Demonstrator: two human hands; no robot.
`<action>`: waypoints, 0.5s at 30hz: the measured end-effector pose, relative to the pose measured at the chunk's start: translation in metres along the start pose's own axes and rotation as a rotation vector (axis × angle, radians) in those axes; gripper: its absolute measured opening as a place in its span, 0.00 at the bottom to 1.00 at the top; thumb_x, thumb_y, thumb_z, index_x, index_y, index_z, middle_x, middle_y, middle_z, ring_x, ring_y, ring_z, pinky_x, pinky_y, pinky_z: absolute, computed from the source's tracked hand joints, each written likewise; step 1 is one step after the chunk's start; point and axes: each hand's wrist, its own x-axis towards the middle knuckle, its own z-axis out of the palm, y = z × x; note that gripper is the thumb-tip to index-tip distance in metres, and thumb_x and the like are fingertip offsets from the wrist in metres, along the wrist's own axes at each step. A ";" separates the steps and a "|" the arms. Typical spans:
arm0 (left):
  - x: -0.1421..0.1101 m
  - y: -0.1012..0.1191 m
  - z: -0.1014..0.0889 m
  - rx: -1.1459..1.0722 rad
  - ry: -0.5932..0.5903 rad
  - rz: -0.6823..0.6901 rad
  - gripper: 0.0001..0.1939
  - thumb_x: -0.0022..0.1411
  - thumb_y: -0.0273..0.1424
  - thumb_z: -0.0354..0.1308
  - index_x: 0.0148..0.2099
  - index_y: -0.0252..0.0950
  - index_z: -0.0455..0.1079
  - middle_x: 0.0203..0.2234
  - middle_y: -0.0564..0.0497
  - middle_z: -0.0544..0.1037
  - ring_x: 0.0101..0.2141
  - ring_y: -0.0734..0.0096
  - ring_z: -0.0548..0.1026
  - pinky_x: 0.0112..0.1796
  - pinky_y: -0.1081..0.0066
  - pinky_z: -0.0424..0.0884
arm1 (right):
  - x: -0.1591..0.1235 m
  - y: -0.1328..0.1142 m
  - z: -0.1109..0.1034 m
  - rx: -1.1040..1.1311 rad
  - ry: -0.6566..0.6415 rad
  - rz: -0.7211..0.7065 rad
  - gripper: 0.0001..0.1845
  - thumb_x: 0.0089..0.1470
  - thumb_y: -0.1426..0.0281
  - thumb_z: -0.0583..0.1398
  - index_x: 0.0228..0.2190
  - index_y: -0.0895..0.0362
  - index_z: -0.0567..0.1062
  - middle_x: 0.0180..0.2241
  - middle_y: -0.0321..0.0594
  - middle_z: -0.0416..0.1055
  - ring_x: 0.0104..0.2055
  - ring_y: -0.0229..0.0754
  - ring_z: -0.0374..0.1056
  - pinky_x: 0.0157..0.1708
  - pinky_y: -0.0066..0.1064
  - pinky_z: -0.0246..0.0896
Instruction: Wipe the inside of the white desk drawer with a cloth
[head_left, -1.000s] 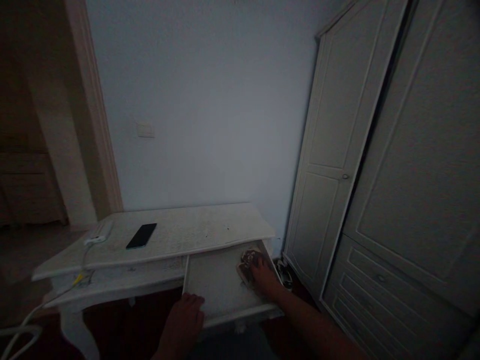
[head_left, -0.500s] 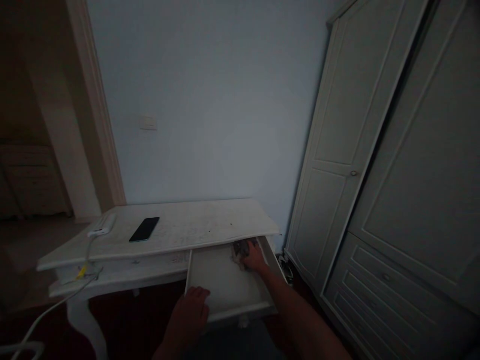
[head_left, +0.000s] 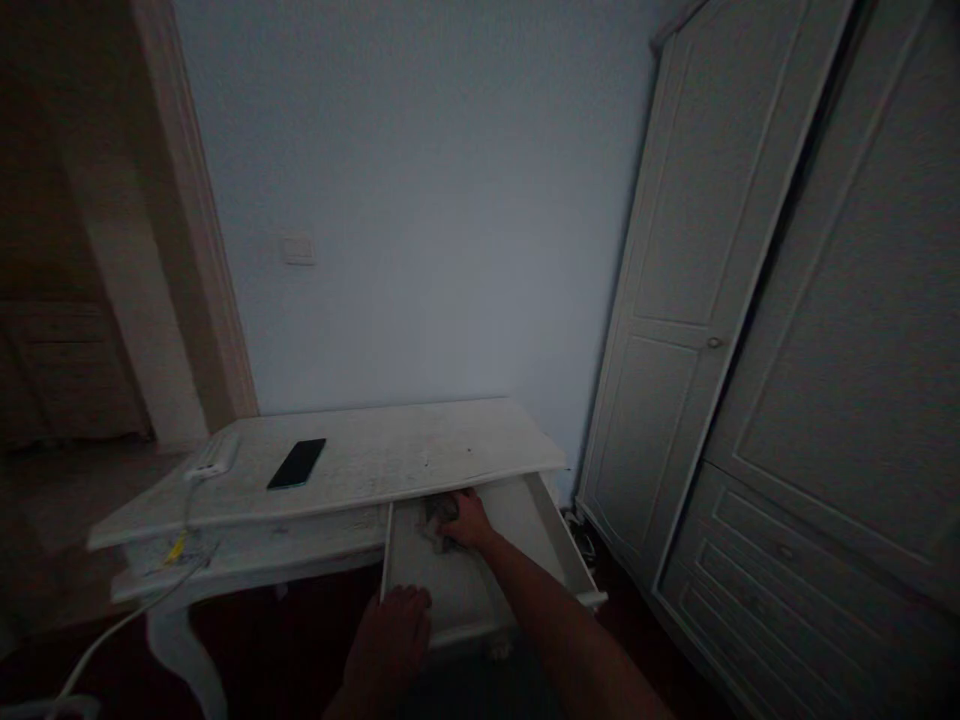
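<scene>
In the head view, see a crumpled cloth (head_left: 437,520) at the lower centre of the frame, inside the open drawer (head_left: 457,585), near its left rear corner. Looks thin, soft and light, patched dark and pale; likely to bunch and drag rather than break. Best to take hold by the bunched middle, palm down, or to press flat from above. Note the right hand (head_left: 468,522) reaching in from the lower right, fingers bent and close together, apparently clamped on the cloth; cannot tell exactly where the thumb presses. Find the left hand (head_left: 397,622) at the bottom centre, by the drawer's front left corner, fingers nearly together; cannot tell whether hooked over the rim. Spot a phone (head_left: 298,464) left of centre on the white desk (head_left: 390,440), well apart from both hands.
</scene>
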 end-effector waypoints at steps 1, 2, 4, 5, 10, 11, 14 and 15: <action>0.000 0.000 0.000 -0.001 0.008 -0.002 0.23 0.74 0.24 0.44 0.59 0.41 0.77 0.57 0.44 0.83 0.59 0.56 0.77 0.61 0.52 0.66 | 0.002 -0.003 0.003 0.015 -0.008 -0.010 0.51 0.37 0.65 0.77 0.64 0.54 0.75 0.67 0.52 0.70 0.70 0.60 0.65 0.70 0.44 0.60; -0.001 0.001 -0.001 -0.002 0.013 -0.002 0.22 0.74 0.24 0.45 0.58 0.41 0.78 0.56 0.45 0.83 0.58 0.57 0.78 0.61 0.53 0.67 | 0.004 -0.006 0.005 0.027 -0.012 -0.017 0.51 0.36 0.65 0.78 0.64 0.55 0.75 0.67 0.52 0.70 0.70 0.61 0.65 0.70 0.45 0.60; -0.001 0.001 -0.001 0.002 0.023 0.006 0.21 0.73 0.23 0.46 0.56 0.42 0.78 0.53 0.47 0.84 0.56 0.59 0.79 0.59 0.55 0.67 | 0.007 -0.011 0.009 0.048 -0.017 -0.026 0.53 0.36 0.64 0.78 0.64 0.57 0.74 0.68 0.54 0.69 0.71 0.63 0.63 0.71 0.47 0.59; -0.001 0.001 -0.001 0.008 0.028 0.009 0.21 0.74 0.23 0.46 0.56 0.42 0.78 0.52 0.48 0.84 0.55 0.59 0.79 0.59 0.56 0.68 | 0.007 -0.014 0.011 0.057 -0.022 -0.035 0.53 0.36 0.64 0.78 0.64 0.57 0.74 0.68 0.55 0.69 0.72 0.64 0.63 0.71 0.48 0.58; 0.000 -0.001 0.001 0.043 0.042 0.008 0.20 0.75 0.23 0.46 0.55 0.43 0.78 0.51 0.48 0.85 0.54 0.61 0.80 0.58 0.58 0.67 | 0.006 -0.041 0.027 0.087 -0.110 -0.143 0.50 0.36 0.68 0.78 0.63 0.53 0.75 0.66 0.48 0.73 0.67 0.57 0.69 0.67 0.45 0.64; 0.001 -0.002 0.003 0.046 0.034 0.011 0.20 0.75 0.23 0.46 0.54 0.42 0.78 0.50 0.48 0.85 0.54 0.61 0.80 0.58 0.59 0.68 | 0.007 -0.047 0.029 0.086 -0.130 -0.168 0.49 0.36 0.69 0.78 0.62 0.52 0.76 0.65 0.47 0.74 0.66 0.57 0.70 0.65 0.44 0.66; 0.003 -0.007 0.011 0.067 0.017 0.013 0.18 0.75 0.24 0.46 0.52 0.41 0.78 0.48 0.48 0.85 0.51 0.61 0.81 0.56 0.59 0.69 | 0.009 -0.061 0.032 0.064 -0.196 -0.227 0.43 0.37 0.72 0.75 0.58 0.51 0.78 0.62 0.44 0.77 0.62 0.56 0.72 0.62 0.43 0.68; 0.004 -0.009 0.015 0.077 0.033 0.018 0.18 0.75 0.24 0.47 0.52 0.41 0.78 0.48 0.47 0.85 0.52 0.61 0.81 0.57 0.59 0.69 | 0.009 -0.062 0.030 0.052 -0.222 -0.242 0.41 0.37 0.72 0.75 0.56 0.51 0.79 0.60 0.44 0.78 0.61 0.56 0.73 0.60 0.43 0.69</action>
